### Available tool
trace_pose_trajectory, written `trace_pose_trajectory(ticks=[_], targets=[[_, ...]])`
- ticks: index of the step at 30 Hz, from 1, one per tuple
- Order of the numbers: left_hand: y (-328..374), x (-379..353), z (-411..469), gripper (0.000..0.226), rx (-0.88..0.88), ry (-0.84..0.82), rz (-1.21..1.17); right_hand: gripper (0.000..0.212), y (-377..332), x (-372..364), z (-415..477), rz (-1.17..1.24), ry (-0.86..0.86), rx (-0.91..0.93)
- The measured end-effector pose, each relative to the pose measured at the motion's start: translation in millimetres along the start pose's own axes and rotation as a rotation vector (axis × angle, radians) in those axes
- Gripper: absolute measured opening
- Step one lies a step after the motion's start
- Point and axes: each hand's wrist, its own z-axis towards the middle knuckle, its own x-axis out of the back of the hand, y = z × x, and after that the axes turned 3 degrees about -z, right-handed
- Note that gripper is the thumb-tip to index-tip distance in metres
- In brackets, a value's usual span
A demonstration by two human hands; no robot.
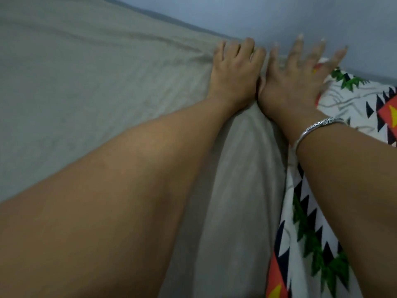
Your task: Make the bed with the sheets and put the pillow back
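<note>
A plain beige sheet [90, 87] covers most of the view and runs up to the wall. My left hand [234, 69] is curled on the sheet's far corner, fingers bent into the bunched cloth by the wall. My right hand [300, 76] lies right beside it with fingers spread flat, blurred, over the sheet's edge and a patterned cloth [354, 104]. That cloth is white with black, green and orange triangles and lies along the right side. A silver bangle [315, 127] is on my right wrist. No pillow is in view.
A pale blue-grey wall [279, 16] stands directly behind the bed's far edge, close to both hands. The patterned cloth continues down the lower right [305, 244] beside the beige sheet.
</note>
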Motion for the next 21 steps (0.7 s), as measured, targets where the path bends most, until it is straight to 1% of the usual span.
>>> trace_pose_trajectory(ticks=[1,2,3,4,6,7,8,9,10,11,12,13,16,18,21], targets=[[1,6,-2,0.018,-0.001,0.035,0.003,0.039,-2,6,-2,-0.034,0.104,0.073],[-1,10,-4,0.015,-0.005,0.077,0.021,0.029,-2,9,-3,-0.067,0.203,0.126],[-3,12,-6,0.02,-0.006,-0.003,0.027,0.024,0,11,-5,-0.044,0.179,0.162],[-4,11,-8,0.029,-0.022,-0.118,0.027,0.026,1,11,-8,0.042,0.119,0.185],[-12,13,-12,0.047,-0.032,-0.357,-0.051,0.045,4,8,-15,0.212,-0.057,0.137],[-17,18,-11,0.052,-0.046,-0.466,-0.062,0.055,6,7,-18,0.207,-0.121,0.104],[-20,21,-7,0.056,-0.051,-0.536,-0.067,0.061,7,9,-19,0.192,-0.197,0.068],[-20,26,-2,0.06,-0.053,-0.55,-0.066,0.065,8,9,-20,0.199,-0.247,0.023],[-18,32,2,0.064,-0.057,-0.501,-0.061,0.068,10,15,-23,0.221,-0.253,-0.029],[-17,35,4,0.066,-0.053,-0.409,-0.048,0.068,12,17,-26,0.259,-0.214,-0.06],[-16,37,3,0.063,-0.051,-0.325,-0.039,0.066,13,20,-31,0.298,-0.152,-0.052],[-16,39,0,0.058,-0.063,-0.294,-0.031,0.061,13,19,-37,0.329,-0.113,-0.009],[-21,36,-7,0.046,-0.089,-0.345,-0.024,0.052,13,15,-54,0.329,-0.118,0.128],[-24,34,-1,0.041,-0.013,-0.315,-0.104,0.047,16,19,-50,0.308,-0.111,0.126],[-24,30,17,0.036,0.209,-0.284,-0.301,0.039,19,26,-35,0.323,-0.12,0.041]])
